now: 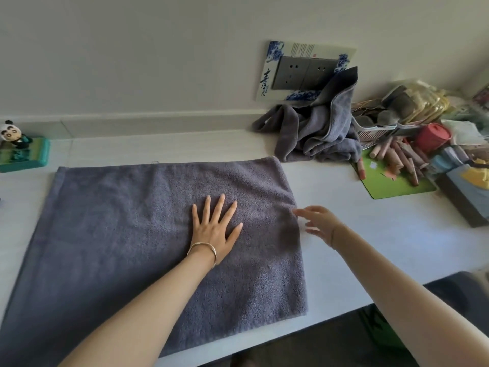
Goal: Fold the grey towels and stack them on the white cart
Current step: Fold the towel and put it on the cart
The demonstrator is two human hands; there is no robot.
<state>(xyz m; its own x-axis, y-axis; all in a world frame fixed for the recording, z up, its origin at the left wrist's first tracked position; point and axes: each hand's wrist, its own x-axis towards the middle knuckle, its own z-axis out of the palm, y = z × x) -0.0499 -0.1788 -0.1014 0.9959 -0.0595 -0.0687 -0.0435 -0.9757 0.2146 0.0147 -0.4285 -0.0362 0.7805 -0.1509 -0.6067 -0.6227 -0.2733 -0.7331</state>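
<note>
The left hand [215,229] lies flat with fingers spread wide on the grey towel [158,247], pressing it to the worktop [344,247]. The right hand [318,223] is blurred, fingers straight and loose, holding nothing, its fingertips at the towel's right edge.

The towel lies spread out in the middle of the worktop, its near edge close to the worktop's front lip. A second grey towel [317,131] sits crumpled at the back right, partly leaning on the wall. The white cart is not in view.

If the right hand lifts only one layer or grips the edge off-centre, the fold may come out skewed. If the left hand eases off too soon, the thick cloth may slide towards the front lip. A wide sweep of the right arm could knock the clutter nearby.

The towel is soft, nubbly terry with a flat hemmed band, roughly rectangular. The worktop looks smooth and pale. To the right lie a flat green mat [391,184], slim pink tubes [397,157] and a round red cup [431,139]. A thin metal bangle [203,247] circles the left wrist.
</note>
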